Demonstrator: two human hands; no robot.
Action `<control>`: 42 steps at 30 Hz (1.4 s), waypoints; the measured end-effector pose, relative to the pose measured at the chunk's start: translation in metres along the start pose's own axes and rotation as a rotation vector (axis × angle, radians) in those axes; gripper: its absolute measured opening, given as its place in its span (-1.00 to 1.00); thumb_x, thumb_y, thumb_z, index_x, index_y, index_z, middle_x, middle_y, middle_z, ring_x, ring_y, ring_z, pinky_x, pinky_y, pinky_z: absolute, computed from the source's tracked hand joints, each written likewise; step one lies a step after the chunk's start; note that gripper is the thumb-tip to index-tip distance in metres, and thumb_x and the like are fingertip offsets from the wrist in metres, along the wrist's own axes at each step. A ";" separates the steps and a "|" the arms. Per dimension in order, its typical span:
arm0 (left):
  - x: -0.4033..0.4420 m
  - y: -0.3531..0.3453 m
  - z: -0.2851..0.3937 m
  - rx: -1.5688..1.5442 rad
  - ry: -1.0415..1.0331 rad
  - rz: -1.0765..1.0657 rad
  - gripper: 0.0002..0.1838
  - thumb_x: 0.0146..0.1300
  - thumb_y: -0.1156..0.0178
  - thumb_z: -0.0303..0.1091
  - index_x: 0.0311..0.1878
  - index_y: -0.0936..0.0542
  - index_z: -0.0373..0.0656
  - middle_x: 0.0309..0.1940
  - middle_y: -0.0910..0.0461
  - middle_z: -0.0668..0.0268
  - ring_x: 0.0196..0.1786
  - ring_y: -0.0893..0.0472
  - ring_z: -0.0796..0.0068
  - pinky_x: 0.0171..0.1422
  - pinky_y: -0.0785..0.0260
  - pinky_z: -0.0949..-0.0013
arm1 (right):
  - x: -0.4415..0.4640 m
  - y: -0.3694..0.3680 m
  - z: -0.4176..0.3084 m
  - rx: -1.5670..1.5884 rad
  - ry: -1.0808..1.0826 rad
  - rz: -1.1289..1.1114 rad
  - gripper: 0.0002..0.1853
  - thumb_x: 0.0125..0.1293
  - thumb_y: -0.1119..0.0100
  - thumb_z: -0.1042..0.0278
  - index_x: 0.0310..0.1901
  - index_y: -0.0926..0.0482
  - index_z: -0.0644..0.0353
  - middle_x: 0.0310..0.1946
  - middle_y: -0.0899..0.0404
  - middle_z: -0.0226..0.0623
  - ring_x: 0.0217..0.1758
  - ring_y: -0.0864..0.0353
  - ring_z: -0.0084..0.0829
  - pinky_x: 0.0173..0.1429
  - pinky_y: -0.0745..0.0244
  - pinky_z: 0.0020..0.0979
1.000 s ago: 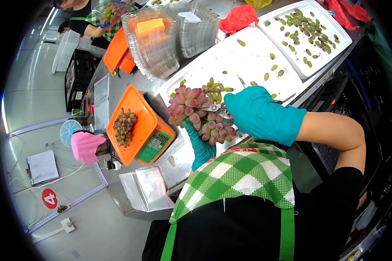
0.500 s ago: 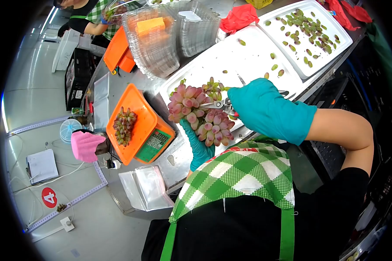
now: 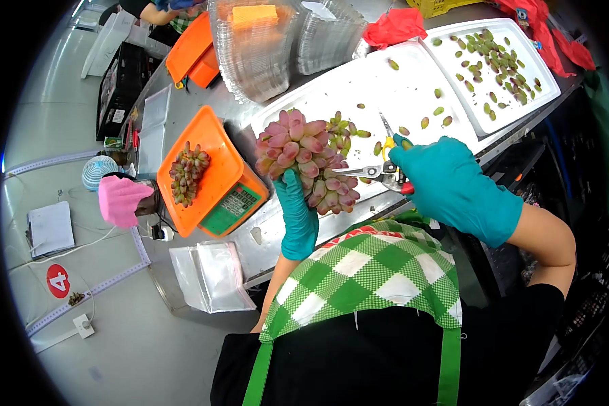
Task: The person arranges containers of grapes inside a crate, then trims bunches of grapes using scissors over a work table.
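Note:
My left hand (image 3: 296, 215), in a teal glove, is closed under a bunch of pink-green grapes (image 3: 294, 145) and holds it up over the white tray (image 3: 331, 88). In my right hand (image 3: 450, 183), gloved too, is a pair of red-handled scissors (image 3: 379, 176). Their silver blades point left, with the tips at the right side of the bunch. Behind that hand lies a second, yellow-handled pair of scissors (image 3: 386, 135), partly hidden. Loose grapes (image 3: 439, 110) and a small green cluster (image 3: 344, 128) are on the tray.
An orange scale (image 3: 213, 183) bears another grape bunch (image 3: 189, 174). Stacked clear plastic boxes (image 3: 257, 61) stand behind the tray. Another white tray (image 3: 446, 40) at right holds many loose grapes. Plastic bags (image 3: 210, 277) lie at the front edge. A co-worker's arm (image 3: 157, 13) shows at top left.
The scissors have drawn back rightward from the middle of the bunch to its right edge. My left hand has lifted the bunch slightly. The camera view has shifted.

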State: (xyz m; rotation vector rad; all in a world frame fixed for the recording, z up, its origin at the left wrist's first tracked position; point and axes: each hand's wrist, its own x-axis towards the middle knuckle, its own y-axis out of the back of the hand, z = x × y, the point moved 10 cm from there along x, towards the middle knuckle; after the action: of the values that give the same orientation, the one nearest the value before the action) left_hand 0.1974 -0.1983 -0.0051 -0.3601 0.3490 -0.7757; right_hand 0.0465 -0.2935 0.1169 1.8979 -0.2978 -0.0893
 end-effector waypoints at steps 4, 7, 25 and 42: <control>0.002 0.004 -0.003 0.109 -0.001 -0.015 -0.25 0.16 0.11 0.26 0.27 -0.13 -0.07 0.19 -0.27 0.23 0.18 -0.35 0.30 0.20 -0.31 0.24 | 0.005 0.004 -0.004 -0.033 0.073 0.048 -0.85 -0.15 -0.07 0.51 -0.48 -0.33 0.23 -0.65 -0.39 -0.21 -0.60 -0.41 -0.24 -0.42 -0.27 -0.29; 0.004 0.018 -0.010 0.137 -0.022 -0.014 -0.26 0.16 0.07 0.24 0.26 -0.15 -0.08 0.15 -0.30 0.22 0.14 -0.39 0.28 0.15 -0.36 0.24 | 0.009 0.004 -0.010 -0.096 0.175 0.101 -0.85 -0.16 -0.08 0.51 -0.48 -0.36 0.25 -0.66 -0.36 -0.22 -0.62 -0.36 -0.26 -0.41 -0.22 -0.31; -0.014 -0.011 -0.014 -0.031 0.218 -0.130 -0.27 0.15 0.03 0.20 0.25 -0.14 -0.08 0.13 -0.31 0.19 0.09 -0.44 0.28 0.10 -0.41 0.24 | 0.028 -0.008 -0.020 -0.253 0.264 -0.220 -0.89 -0.09 -0.08 0.48 -0.48 -0.38 0.27 -0.69 -0.39 -0.19 -0.59 -0.47 -0.20 -0.42 -0.34 -0.26; -0.018 0.001 -0.040 -0.179 0.366 -0.240 -0.29 0.18 0.10 0.21 0.27 -0.13 -0.06 0.16 -0.28 0.21 0.14 -0.39 0.26 0.14 -0.37 0.22 | 0.027 -0.017 -0.012 -0.213 0.155 -0.357 -0.80 -0.16 -0.14 0.45 -0.42 -0.42 0.23 -0.60 -0.45 -0.22 -0.54 -0.49 -0.22 -0.33 -0.35 -0.29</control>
State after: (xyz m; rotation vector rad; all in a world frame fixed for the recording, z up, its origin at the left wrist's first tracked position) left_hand 0.1686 -0.1919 -0.0381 -0.4336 0.7312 -1.0521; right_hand 0.0780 -0.2837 0.1073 1.7167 0.1537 -0.2043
